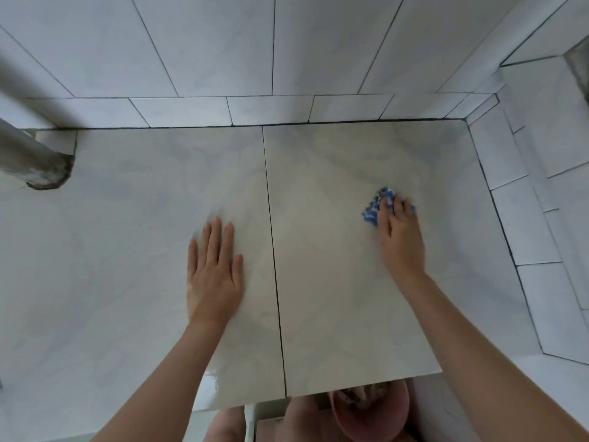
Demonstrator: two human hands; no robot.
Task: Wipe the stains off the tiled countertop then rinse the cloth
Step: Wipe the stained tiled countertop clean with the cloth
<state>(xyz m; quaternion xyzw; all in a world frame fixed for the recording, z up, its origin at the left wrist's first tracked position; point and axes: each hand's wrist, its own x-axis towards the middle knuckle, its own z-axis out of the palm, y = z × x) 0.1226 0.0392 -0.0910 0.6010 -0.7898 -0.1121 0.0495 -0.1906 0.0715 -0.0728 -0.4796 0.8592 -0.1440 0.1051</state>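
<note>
- The right grip (402, 237) lies palm down with its fingers curled over the cloth (372, 212), holding it pressed to the worktop (334, 161). The outline of this grip is blurred.
- The cloth is blue and white, bunched into a small wad. It shows at the fingertips and to their left; the rest is hidden under the fingers.
- The cloth sits on the right-hand tile of the worktop, towards the right side wall (541, 193) and about midway between the front edge and the back wall (207, 46).
- The left grip (213, 275) is open and holds nothing. It lies flat, palm down, fingers straight and close together, on the left-hand tile.
- A dark grout line (274, 260) runs front to back between the two grips. The left grip lies just beside it; the right grip is well apart from it.
- The worktop surface is pale, glossy and marbled. Individual stains cannot be told apart from the pattern.
- A grey pipe (28, 161) meets the worktop at the far left, with rough mortar around its base.
- A pink bucket (376, 419) stands below the front edge, partly hidden by the worktop.
</note>
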